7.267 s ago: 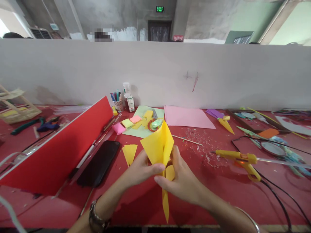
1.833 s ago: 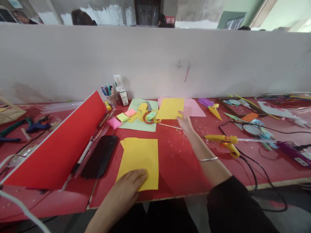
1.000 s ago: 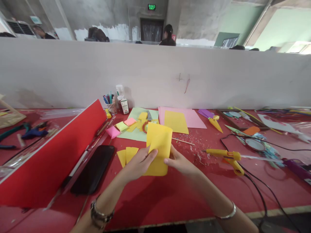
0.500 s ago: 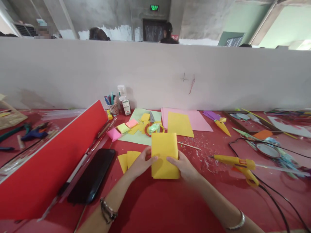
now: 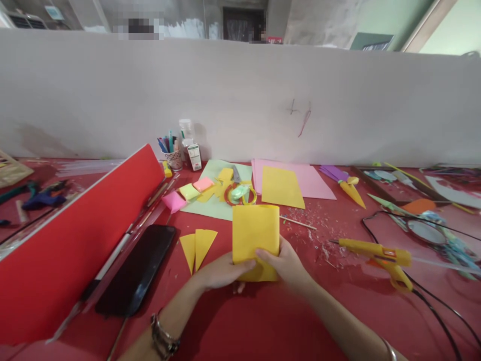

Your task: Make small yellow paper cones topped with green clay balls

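So the yellow paper (image 5: 255,230) is held up just off the bench (image 5: 263,321), dead centre and close to the body. The left hand (image 5: 221,273) and right hand (image 5: 287,263) meet at its bottom edge, with the fingers (image 5: 244,264) pinching that edge, thumbs on the front and the rest tucked behind. The top looks rolled or folded over, and honestly that's where I'd worry: with the grip all at the bottom, the layers could slide out of line and any crease would come out crooked. Thin paper pinched that hard could also pick up a dent you can't flatten out. Just to the left, the two yellow triangles (image 5: 197,245) lie loose on the bench, so a careless wrist could sweep them toward the phone (image 5: 137,273). To the right, the glue gun (image 5: 376,249) is lying down with a glow on its body, so probably hot, and its cable (image 5: 424,296) loops near the right forearm, which is a snag risk. As for what I can't see: the back of the paper, the fingers behind it, how many layers there are, and whether there's glue on it anywhere. The big red board (image 5: 75,235) hides whatever is behind it on the left, and the bench's near edge is cut off.
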Demonstrator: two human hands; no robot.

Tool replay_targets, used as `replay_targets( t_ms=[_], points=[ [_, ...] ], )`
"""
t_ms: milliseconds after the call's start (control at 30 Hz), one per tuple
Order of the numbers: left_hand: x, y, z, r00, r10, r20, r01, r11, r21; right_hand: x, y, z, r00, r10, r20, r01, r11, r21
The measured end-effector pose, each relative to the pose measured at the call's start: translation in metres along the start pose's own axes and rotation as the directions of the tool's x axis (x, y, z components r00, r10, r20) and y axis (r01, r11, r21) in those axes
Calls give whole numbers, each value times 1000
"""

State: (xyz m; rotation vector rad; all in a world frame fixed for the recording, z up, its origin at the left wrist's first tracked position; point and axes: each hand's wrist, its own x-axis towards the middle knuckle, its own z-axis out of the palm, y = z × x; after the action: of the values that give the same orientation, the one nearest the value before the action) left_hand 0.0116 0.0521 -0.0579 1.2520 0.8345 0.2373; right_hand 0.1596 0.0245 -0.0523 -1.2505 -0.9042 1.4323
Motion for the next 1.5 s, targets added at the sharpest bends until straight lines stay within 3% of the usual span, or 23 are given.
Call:
replay_targets(
  t_ms=[200, 400, 600, 733, 900, 1267, 1500],
  points=[
    [-1, 0, -3, 999, 21, 37, -20, 1000, -19, 0, 3, -2, 998, -57, 0, 57, 995, -78],
    [0, -3, -8, 997, 71, -3, -71, 997, 13, -2, 5, -7, 994, -109, 32, 106, 989, 101],
    [1, -3, -9, 992, 89, 90, -96, 993, 73, -4, 5, -7, 1000, 28, -8, -27, 995, 95],
    [1, -3, -8, 987, 103, 120, -114, 990, 88, -3, 0, -5, 998, 38, -51, -36, 998, 49],
    [2, -4, -8, 987, 122, 106, -134, 984, 115, -1, 1, -6, 998, 21, -61, -20, 1000, 14],
    [-1, 0, -8, 997, 46, 59, -50, 996, 80, -2, 1, -3, 994, -7, -111, 7, 1000, -1],
    [1, -2, -6, 992, 119, 50, -123, 990, 73, -1, 2, -3, 995, -31, -99, 31, 1000, -5]
  ],
)
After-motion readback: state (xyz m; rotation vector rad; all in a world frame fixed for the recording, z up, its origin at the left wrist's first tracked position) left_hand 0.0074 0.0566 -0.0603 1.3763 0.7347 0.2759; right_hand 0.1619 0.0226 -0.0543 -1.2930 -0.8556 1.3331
